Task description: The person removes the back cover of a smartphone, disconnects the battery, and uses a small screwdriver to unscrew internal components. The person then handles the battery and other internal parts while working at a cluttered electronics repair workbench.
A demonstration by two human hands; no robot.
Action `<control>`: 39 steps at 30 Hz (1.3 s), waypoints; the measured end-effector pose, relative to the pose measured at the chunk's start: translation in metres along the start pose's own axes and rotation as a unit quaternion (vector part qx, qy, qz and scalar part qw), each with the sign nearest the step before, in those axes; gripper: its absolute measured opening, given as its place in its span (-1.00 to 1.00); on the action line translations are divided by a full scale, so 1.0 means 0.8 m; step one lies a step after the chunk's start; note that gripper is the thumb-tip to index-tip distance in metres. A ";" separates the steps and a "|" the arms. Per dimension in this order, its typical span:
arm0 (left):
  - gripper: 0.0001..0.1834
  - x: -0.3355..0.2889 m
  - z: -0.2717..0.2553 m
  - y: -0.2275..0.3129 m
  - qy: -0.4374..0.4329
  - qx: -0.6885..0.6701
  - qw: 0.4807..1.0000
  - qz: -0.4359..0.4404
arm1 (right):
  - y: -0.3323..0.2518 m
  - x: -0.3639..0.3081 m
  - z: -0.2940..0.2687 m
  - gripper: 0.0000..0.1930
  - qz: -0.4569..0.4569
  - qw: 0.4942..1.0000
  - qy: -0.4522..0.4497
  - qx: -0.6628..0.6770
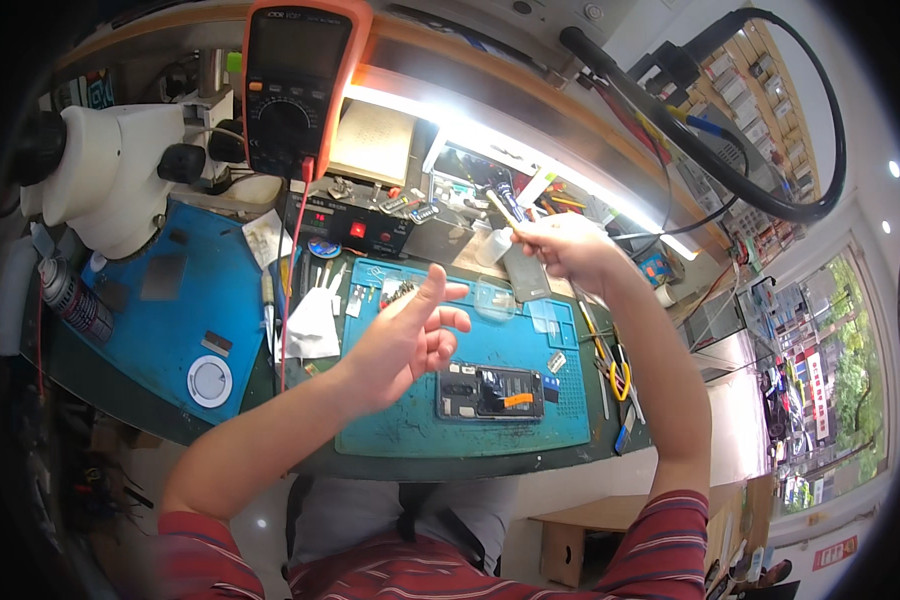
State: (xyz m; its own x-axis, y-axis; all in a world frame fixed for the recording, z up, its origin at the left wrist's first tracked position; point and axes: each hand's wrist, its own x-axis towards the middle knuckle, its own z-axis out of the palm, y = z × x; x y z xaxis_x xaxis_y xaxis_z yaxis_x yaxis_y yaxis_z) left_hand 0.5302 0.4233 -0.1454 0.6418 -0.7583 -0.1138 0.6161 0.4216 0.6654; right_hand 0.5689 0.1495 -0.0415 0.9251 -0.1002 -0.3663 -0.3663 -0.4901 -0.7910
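Above teal rubber mat (390,430): opened black rectangular phone (490,391), orange tab inside. Left hand (407,340) fingers spread, empty. Right hand (560,245) pinching thin pale stick tool (501,209).

A teal work mat (390,420) with a fine grid of small holes at one corner is seen under a black opened phone (490,391), on which an orange strip is marked, and a brighter blue mat (185,300) is laid beside it with a white round dish (210,381) and a white tissue (310,325). The multimeter (295,85) is cased in orange around a dark grey face, its red lead (292,270) is hung down, and the microscope (105,175) is finished in off-white with black knobs. The sleeves (670,530) are striped in red and dark grey, and a pale tan stick (502,208) is pinched in the right hand (565,245).
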 end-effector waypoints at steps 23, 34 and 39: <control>-0.39 -0.015 0.002 -0.005 0.001 0.011 1.000 -0.008 | 0.041 0.372 0.015 -0.69 -0.003 0.973 0.199 -0.115; -0.50 0.000 -0.008 -0.013 0.043 0.063 0.996 0.037 | -0.024 0.181 0.013 -0.70 -0.138 0.892 0.191 -0.386; -0.67 0.008 -0.029 -0.005 0.129 0.222 0.954 0.155 | -0.002 -0.012 0.073 -0.82 -0.391 0.765 0.301 -0.414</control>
State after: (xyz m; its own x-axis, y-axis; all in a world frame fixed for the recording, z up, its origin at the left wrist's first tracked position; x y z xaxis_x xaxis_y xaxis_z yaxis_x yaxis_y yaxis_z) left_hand 0.5423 0.4285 -0.1657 0.8879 -0.4601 -0.0006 0.1615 0.3104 0.9368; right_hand 0.5547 0.2017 -0.0655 0.7992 0.2447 0.5490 0.2810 -0.9595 0.0185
